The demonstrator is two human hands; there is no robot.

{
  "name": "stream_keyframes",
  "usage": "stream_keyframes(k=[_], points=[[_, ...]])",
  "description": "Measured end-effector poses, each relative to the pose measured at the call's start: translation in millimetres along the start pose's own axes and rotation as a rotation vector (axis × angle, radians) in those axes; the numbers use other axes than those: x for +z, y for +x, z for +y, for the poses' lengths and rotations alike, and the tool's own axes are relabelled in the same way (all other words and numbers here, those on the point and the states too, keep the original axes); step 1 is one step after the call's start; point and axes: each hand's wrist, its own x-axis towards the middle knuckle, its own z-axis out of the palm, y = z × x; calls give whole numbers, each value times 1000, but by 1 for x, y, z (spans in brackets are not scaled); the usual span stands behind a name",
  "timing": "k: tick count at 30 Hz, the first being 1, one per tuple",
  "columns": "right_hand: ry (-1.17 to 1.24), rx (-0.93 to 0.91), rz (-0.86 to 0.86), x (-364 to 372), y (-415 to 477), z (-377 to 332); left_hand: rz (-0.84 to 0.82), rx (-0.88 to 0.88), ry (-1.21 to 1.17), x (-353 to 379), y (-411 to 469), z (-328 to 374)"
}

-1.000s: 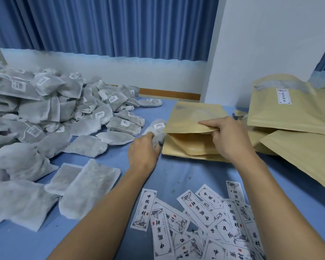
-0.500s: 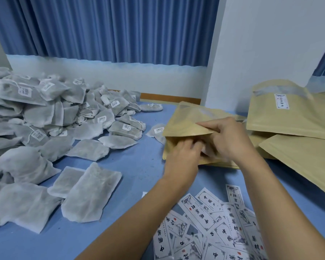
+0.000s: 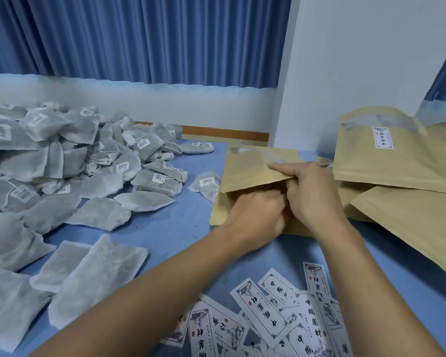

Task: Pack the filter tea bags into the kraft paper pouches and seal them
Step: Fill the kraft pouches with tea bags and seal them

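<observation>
Blue table [image 3: 165, 228]; right hand [image 3: 317, 194] pinching kraft pouch [image 3: 247, 171] lip; left hand [image 3: 258, 212] beside it, inside pouch mouth, grip unclear.

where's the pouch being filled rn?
Head view, centre-right on the blue table: the open pouch lies between the tea bag pile and the labelled pouch stack, right hand holding up its top layer, left hand at its mouth.

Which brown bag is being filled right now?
On the blue table, look right of the tea bag heap. The kraft paper pouch lies mid-table; unlike the other pouches, its mouth is held open by the right hand, with the left hand inside.
</observation>
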Motion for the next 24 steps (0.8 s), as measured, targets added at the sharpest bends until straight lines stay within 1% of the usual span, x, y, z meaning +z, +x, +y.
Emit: stream_keyframes(k=[1, 2, 3, 4, 5, 6, 7, 8, 9, 10, 11, 12, 13, 14, 15, 19, 20, 21, 22, 23, 24], points=[[-8, 1, 1, 1, 0, 0, 136, 214, -27, -6, -6, -2], [-18, 0, 0, 1, 0, 1, 291, 376, -69, -12, -11, -9], [-23, -2, 0, 2, 0, 2, 450, 429, -122, -17, -15, -18], [-23, 1, 1, 2, 0, 2, 602, 355, -163, -21, -17, -29], [-14, 7, 3, 2, 1, 3, 741, 179, -214, -25, -17, -40], [-1, 12, 5, 2, 1, 4, 854, -55, -292, -29, -15, -52], [6, 14, 2, 2, 0, 5, 927, -283, -376, -30, -13, -67], [5, 10, -6, 2, 0, 6, 980, -471, -425, -29, -13, -85], [1, 2, -15, 2, 0, 6, 980, -626, -412, -28, -14, -103], [-1, -4, -20, 3, 0, 6, 863, -749, -373, -26, -17, -119], [-3, -9, -21, 3, 1, 6, 623, -815, -348, -21, -20, -135], [-7, -11, -23, 3, 1, 6, 311, -820, -310, -15, -25, -146], [-12, -12, -24, 3, 2, 6, 16, -778, -245, -9, -30, -148], [-17, -11, -26, 2, 2, 6, -182, -725, -175, -6, -34, -147], [-20, -10, -28, 2, 2, 6, -254, -700, -125, -5, -36, -145], [-22, -10, -31, 3, 0, 5, -202, -756, 9, -12, -33, -140], [-24, -10, -25, 3, -1, 4, -141, -813, -36, -14, -33, -137], [-26, -9, -18, 3, -1, 4, -35, -891, -129, -18, -34, -133], [-29, -8, -12, 3, -1, 3, 117, -963, -223, -24, -34, -127], [-34, -7, -9, 3, -1, 3, 317, -998, -294, -31, -36, -119], [-40, -5, -8, 3, -1, 3, 530, -983, -317, -38, -37, -109]])
